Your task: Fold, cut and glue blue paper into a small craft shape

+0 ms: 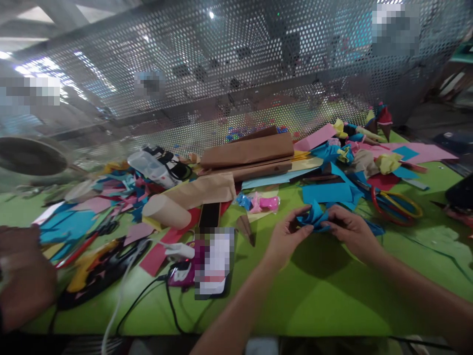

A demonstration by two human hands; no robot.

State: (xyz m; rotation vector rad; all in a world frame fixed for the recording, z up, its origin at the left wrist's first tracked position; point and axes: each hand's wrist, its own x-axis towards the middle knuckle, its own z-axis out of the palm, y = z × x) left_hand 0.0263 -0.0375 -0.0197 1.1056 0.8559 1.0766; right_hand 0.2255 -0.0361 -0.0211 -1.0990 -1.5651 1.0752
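Between my two hands is a piece of crumpled blue paper (314, 216), folded and bunched above the green table (332, 305). My left hand (290, 234) pinches its left side with thumb and fingers. On the other side, my right hand (347, 229) grips the paper the same way. A small brown paper cone (246, 229) lies left of my left hand. Just behind the hands are flat blue sheets (327, 193) and a clear packet of blue and pink pieces (258, 202). Scissors with red and yellow handles (397, 204) lie beyond my right hand.
Rolled brown paper (247, 150) lies at the back before a perforated metal screen (221, 64). A phone (218, 266), a purple power strip (183, 273) with cables and a yellow-and-black tool (96, 271) are on the left. Another person's hand (25, 276) is at the left edge.
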